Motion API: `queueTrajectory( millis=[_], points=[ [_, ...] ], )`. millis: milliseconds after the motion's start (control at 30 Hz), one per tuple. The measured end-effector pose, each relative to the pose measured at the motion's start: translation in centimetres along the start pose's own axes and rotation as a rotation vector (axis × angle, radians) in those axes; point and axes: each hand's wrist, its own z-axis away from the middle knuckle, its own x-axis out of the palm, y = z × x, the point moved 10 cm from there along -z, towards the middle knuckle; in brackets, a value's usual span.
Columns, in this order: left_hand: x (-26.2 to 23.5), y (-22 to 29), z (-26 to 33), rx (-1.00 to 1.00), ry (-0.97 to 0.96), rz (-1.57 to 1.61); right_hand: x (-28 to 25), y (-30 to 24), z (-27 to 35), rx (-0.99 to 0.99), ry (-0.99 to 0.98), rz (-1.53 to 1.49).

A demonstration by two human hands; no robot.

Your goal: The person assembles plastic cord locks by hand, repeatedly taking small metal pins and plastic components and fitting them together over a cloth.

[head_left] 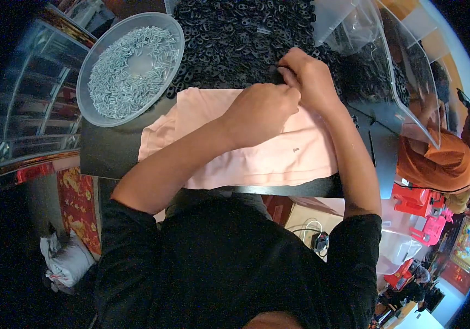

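1. Biggest worry first: the heap of small black ring-shaped parts sits right at the back edge of the pink cloth. We reckon a nudge from either wrist could send a bunch sliding onto the cloth or off the surface.
2. The clear plastic bowl of little silvery pins is near our left forearm, rim close to the surface's edge. An elbow swing could tip it, and those pins would scatter everywhere.
3. Our left hand and right hand are pressed together at the heap's edge, fingers bunched tight. Whatever they pinch is hidden, so we can't tell if anything's clamped. Something that tiny could easily slip out.
4. Surface: dark and flat, with a clear plastic bin on the right.
5. Room: red patterned mat on the floor left, a white sack, a person in an orange shirt to the right, pink stools beyond.
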Motion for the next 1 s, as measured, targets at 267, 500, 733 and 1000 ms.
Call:
queueTrajectory(
  millis=[267, 500, 733, 1000],
  points=[
    [-0.1, -5.7, 0.8, -0.556, 0.079, 0.932, 0.3, 2.4, 5.3, 0.64, 0.036, -1.156],
    [0.4, -6.4, 0.8, -0.599, 0.131, 1.067, 0.1, 1.2, 6.8, 0.686, 0.347, -1.404],
    [0.8, -6.2, 0.8, -0.601, 0.157, 1.081, -0.3, 1.5, 7.1, 0.625, 0.388, -1.278],
    [0.5, -5.9, 0.8, -0.58, 0.216, 1.099, -0.1, 1.5, 7.3, 0.642, 0.4, -1.289]
  ],
)
